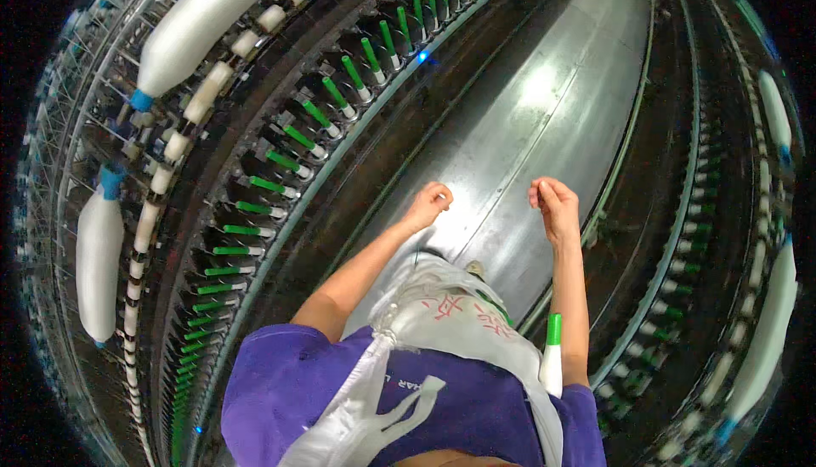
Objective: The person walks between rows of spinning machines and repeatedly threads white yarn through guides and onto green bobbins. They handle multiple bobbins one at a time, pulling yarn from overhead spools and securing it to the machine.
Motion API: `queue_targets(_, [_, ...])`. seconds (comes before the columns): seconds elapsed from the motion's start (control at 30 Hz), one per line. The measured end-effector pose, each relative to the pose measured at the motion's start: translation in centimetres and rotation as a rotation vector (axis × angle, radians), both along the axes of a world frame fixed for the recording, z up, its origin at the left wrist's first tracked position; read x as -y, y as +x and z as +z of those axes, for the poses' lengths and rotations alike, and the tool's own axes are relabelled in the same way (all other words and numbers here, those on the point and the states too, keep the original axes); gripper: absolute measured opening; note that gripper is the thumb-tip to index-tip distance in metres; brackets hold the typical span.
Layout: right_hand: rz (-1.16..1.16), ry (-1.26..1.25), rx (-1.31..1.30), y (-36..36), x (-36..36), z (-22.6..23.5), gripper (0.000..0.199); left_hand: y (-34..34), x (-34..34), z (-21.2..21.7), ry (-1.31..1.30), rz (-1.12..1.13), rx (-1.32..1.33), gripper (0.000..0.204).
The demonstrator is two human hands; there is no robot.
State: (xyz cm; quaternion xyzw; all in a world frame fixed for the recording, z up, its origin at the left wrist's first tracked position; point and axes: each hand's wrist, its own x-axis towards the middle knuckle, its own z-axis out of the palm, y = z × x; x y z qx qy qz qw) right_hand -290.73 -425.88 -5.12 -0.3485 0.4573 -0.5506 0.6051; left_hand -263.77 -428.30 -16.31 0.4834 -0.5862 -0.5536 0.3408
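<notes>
My left hand [432,203] is raised over the aisle, its thumb and fingers curled together in a pinch. To its right, my right hand [555,209] is up with bent fingers pressed to the thumb. Whatever either pinch holds, if anything, is too fine to make out. A gap separates the hands. Next to my right forearm, a bobbin [553,355] with a green top and white yarn stands at the edge of the white cloth apron [450,301]. Neither hand touches the machines.
On the left runs a spinning frame with a long row of green-topped bobbins [316,113] behind a pale rail [361,118]. Large white roving packages [100,267] hang above its rollers [144,227]. A similar frame [690,212] lines the right. Between them stretches a shiny metal floor [535,118].
</notes>
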Motion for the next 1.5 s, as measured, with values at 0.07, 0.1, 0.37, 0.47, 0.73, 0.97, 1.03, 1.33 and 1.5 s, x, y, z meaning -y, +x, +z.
queue_targets(0.07, [0.050,0.000,0.010,-2.1,6.7,0.4,0.015,-1.4,4.3,-0.1,-0.005,0.117,0.088,0.008])
queue_targets(0.1, [0.087,0.009,0.003,-2.7,9.9,0.5,0.015,-1.8,6.6,-0.1,-0.038,0.142,0.133,0.006])
queue_targets(0.37, [0.281,0.046,-0.137,-4.4,31.0,-0.9,0.016,-4.5,24.7,-4.8,-0.281,0.424,0.500,0.015])
queue_targets(0.47, [0.359,0.021,-0.148,-4.6,37.8,-1.1,0.017,-4.9,30.0,-5.6,-0.224,0.532,0.520,0.013])
queue_targets(0.73, [0.562,0.080,-0.182,-2.0,53.4,-3.7,0.017,-2.2,39.1,-4.8,-0.059,0.682,0.915,0.006])
queue_targets(0.97, [0.751,0.086,-0.113,-0.1,62.7,-8.5,0.017,-2.7,40.8,-7.1,0.082,0.566,1.213,0.025])
queue_targets(1.03, [0.812,0.068,-0.081,-0.1,64.2,-9.1,0.018,-3.5,40.8,-7.6,-0.035,0.639,1.329,0.026])
queue_targets(1.33, [0.803,0.030,-0.023,1.8,66.6,-11.9,0.017,-2.0,43.1,-6.6,-0.168,0.908,1.073,0.022])
queue_targets(1.5, [0.814,0.033,-0.006,2.4,66.2,-13.5,0.020,-2.7,43.1,-6.7,-0.025,0.865,1.041,0.018])
